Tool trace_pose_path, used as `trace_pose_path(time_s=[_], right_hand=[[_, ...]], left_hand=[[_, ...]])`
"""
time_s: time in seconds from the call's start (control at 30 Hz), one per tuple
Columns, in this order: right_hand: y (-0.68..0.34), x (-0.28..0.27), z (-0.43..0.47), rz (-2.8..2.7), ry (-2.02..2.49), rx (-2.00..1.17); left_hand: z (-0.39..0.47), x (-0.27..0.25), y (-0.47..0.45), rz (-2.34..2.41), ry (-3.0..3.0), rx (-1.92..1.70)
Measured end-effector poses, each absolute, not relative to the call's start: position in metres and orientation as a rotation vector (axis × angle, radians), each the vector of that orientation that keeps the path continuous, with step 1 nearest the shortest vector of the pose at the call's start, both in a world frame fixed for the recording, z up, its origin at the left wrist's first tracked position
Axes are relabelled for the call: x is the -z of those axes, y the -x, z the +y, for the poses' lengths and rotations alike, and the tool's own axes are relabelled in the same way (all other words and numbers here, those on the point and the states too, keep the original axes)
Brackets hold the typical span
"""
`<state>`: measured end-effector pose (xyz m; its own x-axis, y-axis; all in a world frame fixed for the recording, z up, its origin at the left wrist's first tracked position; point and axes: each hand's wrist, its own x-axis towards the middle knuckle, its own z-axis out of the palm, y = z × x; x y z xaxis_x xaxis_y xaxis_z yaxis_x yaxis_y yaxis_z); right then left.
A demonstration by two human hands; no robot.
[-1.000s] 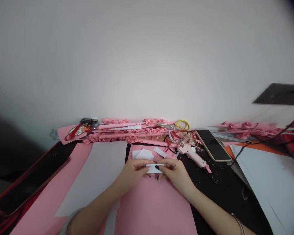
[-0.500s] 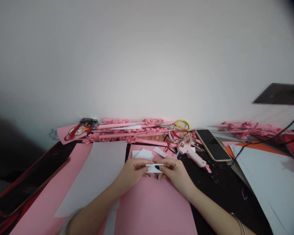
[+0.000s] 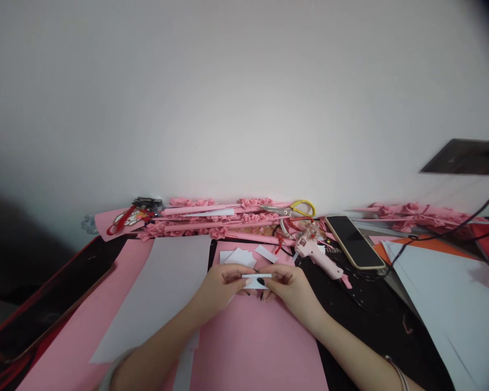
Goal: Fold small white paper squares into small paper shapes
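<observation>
Between my two hands is a small white piece of paper (image 3: 254,284), with a narrow fold along its upper edge. My left hand (image 3: 225,281) pinches its left end, thumb on the front and fingers behind. At the other end, my right hand (image 3: 286,283) grips it the same way, a dark-nailed thumb pressing on the paper. Just beyond my fingers lie several small white paper pieces (image 3: 238,255) in an overlapping pile, and a single white strip (image 3: 266,253) sits to their right. Under my hands is a large pink sheet (image 3: 256,342).
A pink glue gun (image 3: 320,257), a phone (image 3: 355,241) and yellow-handled scissors (image 3: 303,208) lie to the right and back. Pink paper flower stems (image 3: 212,224) line the wall. White sheets (image 3: 158,288) lie left; more white paper (image 3: 444,304) and a black cable (image 3: 436,233) are right.
Both hands keep their pinch on the small paper, which has tilted very slightly. Everything else stays where it was.
</observation>
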<state>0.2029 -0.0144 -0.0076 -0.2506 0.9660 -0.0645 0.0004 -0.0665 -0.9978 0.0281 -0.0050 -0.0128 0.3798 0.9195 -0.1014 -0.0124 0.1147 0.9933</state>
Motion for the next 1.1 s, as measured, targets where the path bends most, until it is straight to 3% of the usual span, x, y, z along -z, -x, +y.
trace_pose_path(time_s=[0.57, 1.1], right_hand=[[-0.202, 0.004, -0.017, -1.406, 1.185, -1.443], [-0.205, 0.004, -0.02, -1.98, 1.116, -1.113]], left_hand=[[-0.005, 0.015, -0.029, 0.967, -1.364, -0.818], [-0.013, 0.005, -0.029, 0.953, -1.463, -0.7]])
